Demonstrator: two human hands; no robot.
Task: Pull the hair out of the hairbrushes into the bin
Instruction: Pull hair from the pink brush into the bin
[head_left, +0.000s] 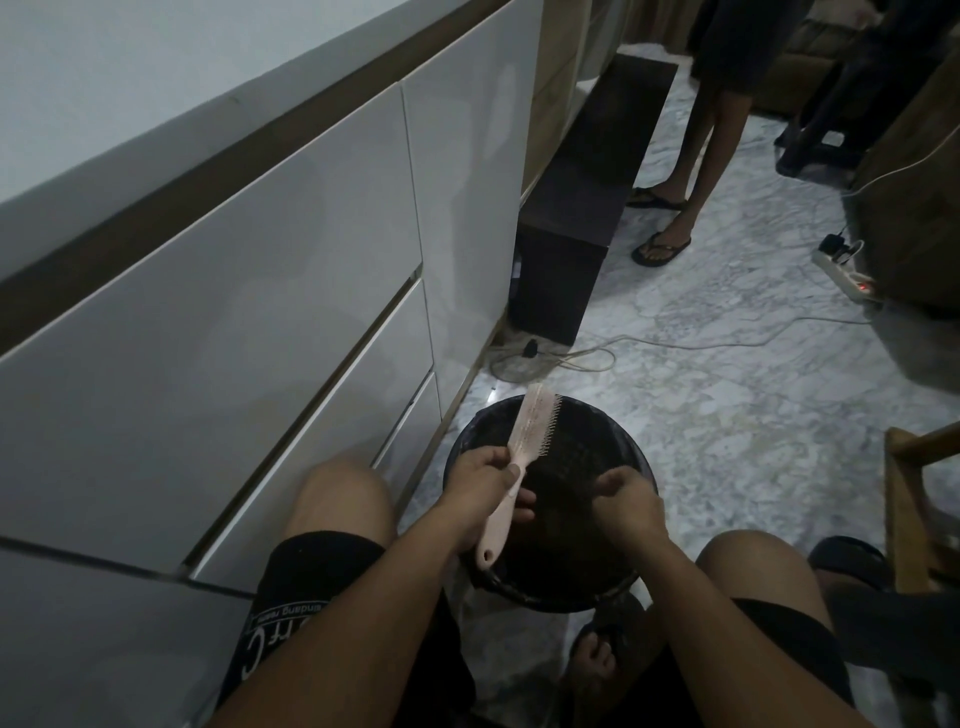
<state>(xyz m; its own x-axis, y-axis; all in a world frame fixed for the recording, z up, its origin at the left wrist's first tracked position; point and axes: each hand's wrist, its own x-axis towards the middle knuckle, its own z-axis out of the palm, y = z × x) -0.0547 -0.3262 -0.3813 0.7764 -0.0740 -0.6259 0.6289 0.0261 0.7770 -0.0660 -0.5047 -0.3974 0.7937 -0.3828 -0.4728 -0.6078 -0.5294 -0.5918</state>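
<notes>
Left hand grips a pink hairbrush over the black bin; right hand curled, unclear whether holding hair.

We see a dim, bluish indoor picture with soft, grainy detail. The glossy white cabinet fronts carry faint sheen, the bin's inside is near black, and straight lines bow toward the edges.

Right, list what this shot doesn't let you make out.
Head view only:
- Bin contents: interior too dark.
- Right hand: fingers curled over the bin; any hair in its grip too small and dim to see.
- Brush: hair among the bristles too fine to judge.
- Other brushes: none in view.
</notes>
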